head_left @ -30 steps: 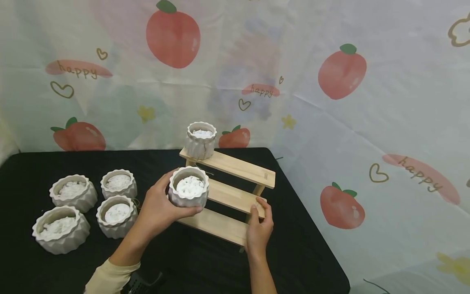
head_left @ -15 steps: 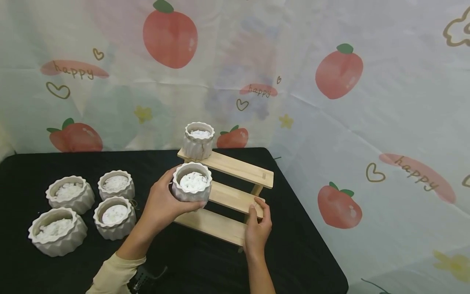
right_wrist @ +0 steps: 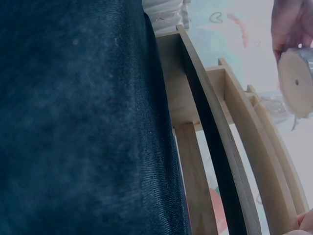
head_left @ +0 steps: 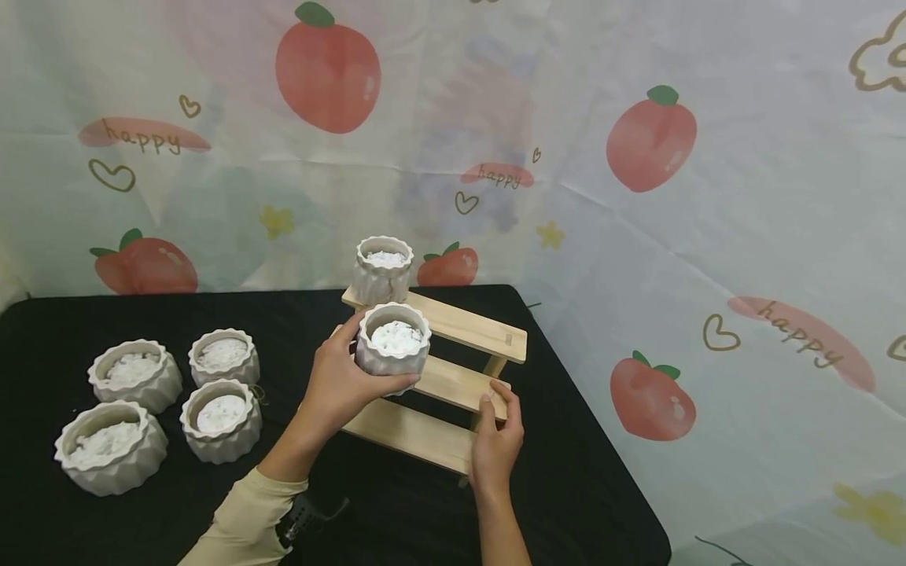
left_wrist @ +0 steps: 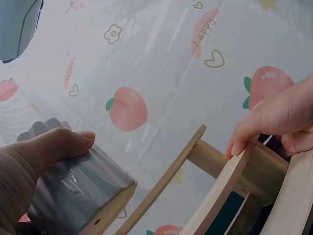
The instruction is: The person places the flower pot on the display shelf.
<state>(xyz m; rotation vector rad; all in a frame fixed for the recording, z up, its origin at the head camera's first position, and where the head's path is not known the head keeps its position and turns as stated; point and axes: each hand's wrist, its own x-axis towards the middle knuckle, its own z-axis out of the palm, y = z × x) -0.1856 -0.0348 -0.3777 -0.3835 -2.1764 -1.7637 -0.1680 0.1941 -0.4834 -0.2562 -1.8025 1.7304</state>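
My left hand (head_left: 344,377) grips a white fluted flowerpot (head_left: 392,363) by its side, thumb in front, holding it upright over the left part of the middle tier. White crumbly material fills the pot's inside. In the right wrist view the pot's pale base (right_wrist: 295,81) shows a small hole and hangs above the shelves. My right hand (head_left: 498,442) pinches the right end of the middle board of a three-tier wooden plant stand (head_left: 470,322). A second fluted pot (head_left: 383,277) stands on the left end of the top tier.
Several more white fluted pots stand on the black-covered table (head_left: 396,519) at left, among them a wide front one (head_left: 113,464) and one with a string bow (head_left: 222,432). A peach-print curtain (head_left: 453,102) rises behind the table and along its right side.
My left hand has carried the flowerpot rightward and slightly up, closer to the stand's upper tiers. The right hand keeps its hold on the middle board.
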